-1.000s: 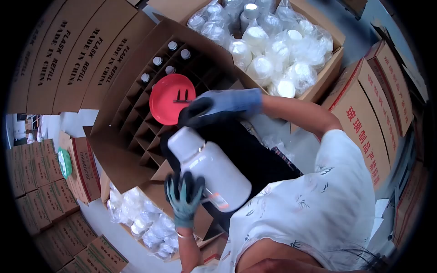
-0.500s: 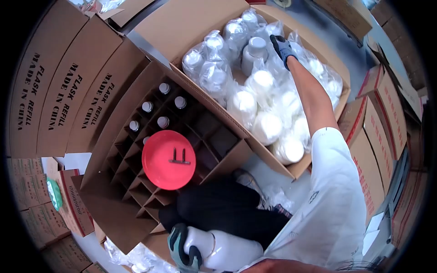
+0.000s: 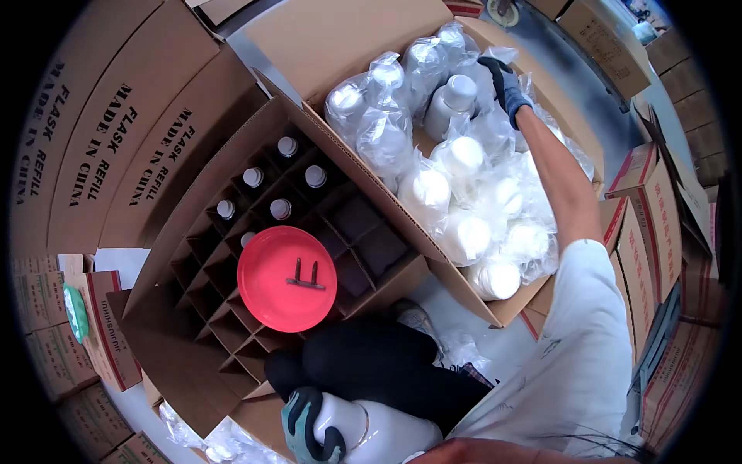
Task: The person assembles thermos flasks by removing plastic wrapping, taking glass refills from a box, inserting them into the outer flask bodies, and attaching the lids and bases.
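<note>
My left hand (image 3: pixel 309 429), in a grey-green and black glove, is wrapped round the neck end of a large white bottle (image 3: pixel 386 435) lying across my lap. At the far side of an open carton (image 3: pixel 510 313), my gloved right hand (image 3: pixel 506 87) has its fingers curled onto a clear plastic bag (image 3: pixel 501 54); its fingertips are partly hidden. Several white bottles in clear bags fill this carton. One bare white bottle (image 3: pixel 450 107) stands among them, left of my right hand.
A divided carton (image 3: pixel 174 348) holds several capped bottles (image 3: pixel 315 176). On its dividers rests a red plate (image 3: pixel 286 309) with small dark rods (image 3: pixel 305 284). Tall "FLASK REFILL" cartons (image 3: pixel 131 147) stand left; more cartons (image 3: pixel 649 209) are stacked right.
My right hand has shifted slightly right and down in view, with the bag's plastic now raised beside its fingers. The view has tilted a little. My left hand keeps its grip on the bottle.
</note>
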A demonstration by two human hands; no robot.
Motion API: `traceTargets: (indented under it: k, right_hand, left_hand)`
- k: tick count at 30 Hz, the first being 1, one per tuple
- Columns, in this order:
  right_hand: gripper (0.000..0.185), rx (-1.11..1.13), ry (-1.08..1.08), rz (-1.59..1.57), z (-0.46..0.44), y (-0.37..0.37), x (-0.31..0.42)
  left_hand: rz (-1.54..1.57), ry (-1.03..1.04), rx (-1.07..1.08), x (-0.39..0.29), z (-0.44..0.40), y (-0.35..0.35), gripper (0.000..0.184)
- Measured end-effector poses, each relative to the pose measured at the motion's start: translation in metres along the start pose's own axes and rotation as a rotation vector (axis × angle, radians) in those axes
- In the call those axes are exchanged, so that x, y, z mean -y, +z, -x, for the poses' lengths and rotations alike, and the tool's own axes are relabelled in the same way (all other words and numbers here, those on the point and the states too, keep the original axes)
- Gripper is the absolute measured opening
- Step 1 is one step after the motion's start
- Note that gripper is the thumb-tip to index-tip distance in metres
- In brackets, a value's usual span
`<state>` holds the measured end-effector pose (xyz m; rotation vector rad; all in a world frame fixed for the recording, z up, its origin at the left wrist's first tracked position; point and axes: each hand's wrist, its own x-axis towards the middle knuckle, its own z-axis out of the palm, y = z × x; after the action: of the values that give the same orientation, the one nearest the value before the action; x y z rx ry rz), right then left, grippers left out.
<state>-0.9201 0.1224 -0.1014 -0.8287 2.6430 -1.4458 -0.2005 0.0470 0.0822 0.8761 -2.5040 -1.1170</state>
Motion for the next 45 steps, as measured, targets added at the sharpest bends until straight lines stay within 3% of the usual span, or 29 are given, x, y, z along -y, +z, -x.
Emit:
traceTargets:
  k: [1,3,7,8,10,11,12,13,14,15,17,20,21,22,24,27,28,29,30,32,33,34,35,37,38,40,41,43,45]
  right_hand:
    - [0.033,0.037,-0.261,-0.060,-0.006,-0.007,0.009]
    - [0.034,0.188,-0.544,0.107,0.032,-0.027,0.120]
    - [0.041,1.000,-0.149,-1.051,0.090,-0.030,0.284]
    - [0.046,0.989,-0.139,-1.090,0.106,-0.032,0.325]
    - [0.050,1.102,-0.165,-1.283,0.138,-0.020,0.391]
    - [0.049,1.222,-0.202,-1.439,0.155,-0.010,0.419]
    - [0.050,1.123,-0.197,-1.510,0.181,-0.005,0.448]
    - [0.052,1.147,-0.191,-1.551,0.190,0.006,0.469]
    - [0.053,1.201,-0.225,-1.562,0.194,0.020,0.487]
    - [0.053,1.257,-0.259,-1.574,0.199,0.033,0.501]
    - [0.055,1.293,-0.195,-1.637,0.220,0.051,0.530]
    - [0.055,1.205,-0.078,-1.615,0.242,0.082,0.559]
    - [0.055,1.144,-0.037,-1.586,0.248,0.095,0.562]
    - [0.052,1.069,-0.135,-1.435,0.254,0.111,0.554]
    - [0.056,0.892,-0.366,-1.077,0.274,0.134,0.536]
    - [0.070,0.736,-0.857,-0.637,0.337,0.134,0.505]
    - [0.071,0.660,-1.004,-0.368,0.372,0.136,0.482]
    - [0.071,0.636,-1.057,-0.227,0.384,0.135,0.469]
    - [0.072,0.609,-1.112,-0.088,0.396,0.134,0.457]
    - [0.065,0.712,-0.945,-0.179,0.395,0.143,0.421]
    - [0.046,0.953,-0.562,-0.550,0.392,0.140,0.409]
    - [0.042,0.821,-0.581,-0.436,0.388,0.136,0.393]
    - [0.038,0.690,-0.596,-0.320,0.386,0.132,0.378]
    - [0.033,0.476,-0.909,0.133,0.390,0.120,0.367]
    - [0.034,0.385,-0.948,0.170,0.400,0.116,0.358]
    - [0.033,0.406,-0.751,0.102,0.428,0.113,0.336]
    - [0.033,0.408,-0.661,0.068,0.438,0.108,0.327]
    - [0.042,0.298,-0.704,0.157,0.468,0.078,0.319]
    - [0.044,0.242,-0.817,0.067,0.501,0.053,0.292]
  left_hand:
    - [0.013,0.018,0.000,0.001,0.000,0.000,0.043]
    - [0.038,0.053,0.003,0.003,-0.001,0.001,0.043]
    - [0.222,0.191,0.110,0.003,-0.014,0.000,0.043]
    - [0.443,0.199,0.155,0.006,-0.020,0.001,0.050]
    - [0.878,-0.211,0.159,0.025,-0.023,0.000,0.055]
    - [0.624,0.023,0.046,0.036,-0.036,-0.002,0.046]
    - [0.594,0.044,-0.108,0.023,-0.056,-0.003,0.051]
    - [0.627,0.117,-0.243,0.026,-0.068,-0.001,0.069]
    - [0.180,0.328,-0.360,0.030,-0.085,-0.008,0.079]
    - [-0.029,0.350,-0.449,0.021,-0.091,-0.012,0.090]
    - [0.026,0.441,-0.590,0.048,-0.104,-0.010,0.108]
    - [-0.062,0.524,-0.732,0.082,-0.109,-0.021,0.091]
    - [-0.120,0.528,-0.751,0.090,-0.105,-0.025,0.078]
    - [0.160,0.445,-0.594,0.092,-0.096,-0.032,0.048]
    - [0.541,0.164,-0.598,0.093,-0.082,-0.040,0.040]
    - [0.397,0.197,-0.643,0.110,-0.063,-0.039,0.034]
    - [0.159,0.259,-0.615,0.101,-0.046,-0.048,0.033]
    - [-0.079,0.317,-0.577,0.093,-0.033,-0.052,0.032]
    - [-0.032,0.290,-0.550,0.090,-0.030,-0.054,0.031]
    - [0.669,0.125,-0.522,0.118,-0.019,-0.040,0.032]
    - [0.713,0.128,-0.556,0.124,-0.011,-0.041,0.034]
    - [0.757,0.132,-0.590,0.126,-0.002,-0.043,0.035]
    - [0.494,0.225,-0.670,0.130,0.016,-0.048,0.039]
    - [-0.038,0.393,-0.779,0.125,0.051,-0.050,0.047]
    - [0.066,0.381,-0.855,0.133,0.062,-0.036,0.040]
    - [0.298,0.171,-0.608,0.177,0.099,-0.004,0.041]
    - [0.616,-0.003,-0.441,0.177,0.114,0.005,0.039]
    - [1.275,-0.238,-0.116,0.156,0.143,0.006,0.038]
    - [1.410,-0.378,-0.016,0.143,0.174,0.009,0.037]
